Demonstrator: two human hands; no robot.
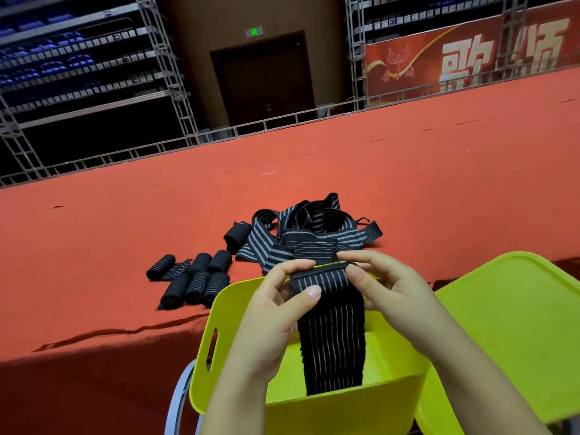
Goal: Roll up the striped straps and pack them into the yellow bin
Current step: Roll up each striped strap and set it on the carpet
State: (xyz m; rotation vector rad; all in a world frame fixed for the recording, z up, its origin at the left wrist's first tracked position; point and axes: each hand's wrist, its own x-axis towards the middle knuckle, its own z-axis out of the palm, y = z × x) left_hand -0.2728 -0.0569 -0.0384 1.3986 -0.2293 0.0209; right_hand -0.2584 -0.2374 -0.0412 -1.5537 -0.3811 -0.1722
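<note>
At mid-frame, over the bin (329, 400), both the left hand (276, 312) and right hand (389, 290) pinch the strap (329, 324) by its top edge; it looks soft, light and floppy, best rolled from that end.

One black strap (329, 324) with thin pale stripes hangs lengthwise at lower centre of frame, upper end folded over, lower end down inside the open yellow bin (345, 409). Loose tangled pile of unrolled straps (301, 233) lies on the red surface at centre, just behind the bin. Cluster of rolled straps (191, 277), lying on their sides, centre-left.
</note>
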